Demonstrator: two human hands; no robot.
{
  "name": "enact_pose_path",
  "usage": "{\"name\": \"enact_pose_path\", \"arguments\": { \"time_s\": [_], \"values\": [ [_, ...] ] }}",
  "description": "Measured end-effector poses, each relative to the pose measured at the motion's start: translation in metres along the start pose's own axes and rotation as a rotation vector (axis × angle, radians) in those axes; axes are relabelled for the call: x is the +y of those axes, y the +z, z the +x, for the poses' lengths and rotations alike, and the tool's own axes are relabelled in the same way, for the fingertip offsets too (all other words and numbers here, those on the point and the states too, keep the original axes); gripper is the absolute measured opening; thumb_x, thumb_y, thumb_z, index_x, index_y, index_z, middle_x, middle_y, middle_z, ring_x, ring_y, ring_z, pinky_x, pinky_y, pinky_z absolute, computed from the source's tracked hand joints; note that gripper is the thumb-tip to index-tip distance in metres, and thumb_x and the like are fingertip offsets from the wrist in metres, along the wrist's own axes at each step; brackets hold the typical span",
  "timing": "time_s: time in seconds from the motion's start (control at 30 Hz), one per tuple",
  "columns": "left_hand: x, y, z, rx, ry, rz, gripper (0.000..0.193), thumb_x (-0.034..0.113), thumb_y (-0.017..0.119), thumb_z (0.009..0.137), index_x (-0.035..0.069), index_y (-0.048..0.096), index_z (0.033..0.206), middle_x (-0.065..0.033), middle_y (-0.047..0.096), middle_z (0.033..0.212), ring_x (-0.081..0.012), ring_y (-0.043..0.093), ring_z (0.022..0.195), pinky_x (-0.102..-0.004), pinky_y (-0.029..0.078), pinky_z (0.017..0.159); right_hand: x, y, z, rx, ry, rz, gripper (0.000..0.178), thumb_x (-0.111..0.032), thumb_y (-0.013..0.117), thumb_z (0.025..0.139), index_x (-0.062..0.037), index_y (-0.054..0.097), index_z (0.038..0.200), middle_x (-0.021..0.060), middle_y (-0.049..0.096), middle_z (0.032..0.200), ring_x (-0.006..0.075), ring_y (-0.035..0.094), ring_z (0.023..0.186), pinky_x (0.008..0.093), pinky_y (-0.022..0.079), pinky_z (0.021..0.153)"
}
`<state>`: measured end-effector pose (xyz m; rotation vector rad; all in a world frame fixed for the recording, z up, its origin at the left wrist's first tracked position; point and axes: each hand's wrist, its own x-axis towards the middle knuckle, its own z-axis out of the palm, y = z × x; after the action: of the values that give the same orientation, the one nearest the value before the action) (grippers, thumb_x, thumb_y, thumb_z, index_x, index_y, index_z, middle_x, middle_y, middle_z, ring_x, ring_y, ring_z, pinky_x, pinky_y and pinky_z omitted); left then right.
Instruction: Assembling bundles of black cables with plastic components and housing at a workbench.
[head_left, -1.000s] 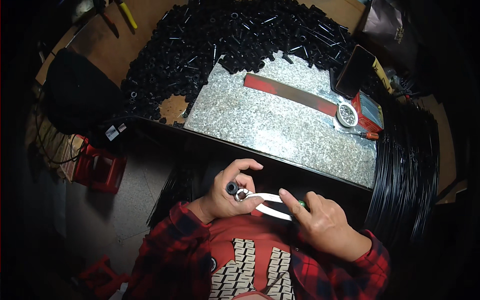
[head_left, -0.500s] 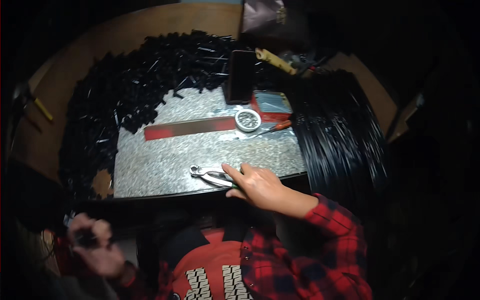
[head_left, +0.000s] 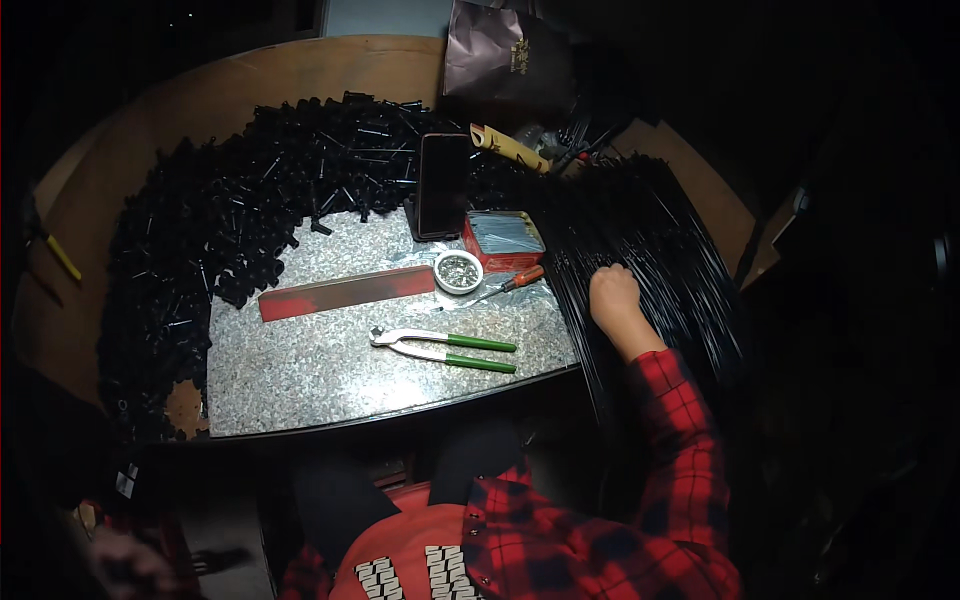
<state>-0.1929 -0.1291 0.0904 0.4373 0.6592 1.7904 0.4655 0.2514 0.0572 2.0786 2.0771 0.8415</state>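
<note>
Head view, left hand (head_left: pixel 128 562) outside slab edge (head_left: pixel 400 404), right hand (head_left: pixel 614 292) at strands (head_left: pixel 668 232), grips unclear

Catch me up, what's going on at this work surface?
The person's right hand is on or just over the long black strands at the right; whether it grips any can't be made out. The left hand is a dark blur at the lower left; what it holds, if anything, is unclear. The green-handled pincers lie untouched on the speckled slab, nearer the person than the white bowl. A heap of black parts spreads along the back and left.
</note>
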Motion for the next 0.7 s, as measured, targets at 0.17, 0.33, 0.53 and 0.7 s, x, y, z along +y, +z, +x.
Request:
{"name": "enact_pose_path", "arguments": {
  "time_s": [0.17,0.33,0.53,0.7],
  "values": [
    [-0.137,0.030,0.043,-0.005,-0.196,0.844,0.025,0.025,0.050,0.096,0.001,0.053,0.096,-0.0026,0.049,0.065,-0.0083,0.047,0.047,-0.0203,0.036,0.039,-0.008,0.013,0.016,-0.120,0.056,0.114,0.023,-0.005,0.058,0.077,0.0074,0.062,0.095,0.0222,0.063,0.098,0.0311,0.065,0.091,0.0358,0.055,0.076],
    [-0.205,-0.152,0.082,0.226,-0.327,1.025,0.035,0.029,0.048,0.097,-0.004,0.056,0.104,-0.0098,0.059,0.080,-0.0174,0.059,0.062,-0.0290,0.049,0.054,-0.002,0.009,0.026,-0.148,0.076,0.097,0.023,-0.010,0.059,0.077,0.0068,0.063,0.091,0.0230,0.064,0.096,0.0317,0.066,0.087,0.0362,0.055,0.074],
    [-0.246,-0.181,0.093,0.346,-0.098,1.816,0.062,0.031,0.061,0.087,-0.012,0.042,0.127,-0.0334,0.045,0.127,-0.0452,0.041,0.121,-0.0448,0.034,0.103,-0.006,0.011,0.025,-0.088,0.093,0.085,0.030,-0.022,0.066,0.076,0.0048,0.064,0.088,0.0214,0.066,0.091,0.0332,0.066,0.084,0.0392,0.054,0.074],
    [-0.316,-0.088,0.088,-0.038,0.219,1.848,0.046,0.019,0.067,0.082,-0.008,0.052,0.116,-0.0292,0.051,0.119,-0.0439,0.046,0.113,-0.0459,0.037,0.098,-0.005,0.000,0.030,-0.217,0.131,0.190,0.029,-0.025,0.066,0.077,0.0019,0.066,0.087,0.0211,0.066,0.092,0.0348,0.065,0.086,0.0414,0.053,0.076]
  ]
}}
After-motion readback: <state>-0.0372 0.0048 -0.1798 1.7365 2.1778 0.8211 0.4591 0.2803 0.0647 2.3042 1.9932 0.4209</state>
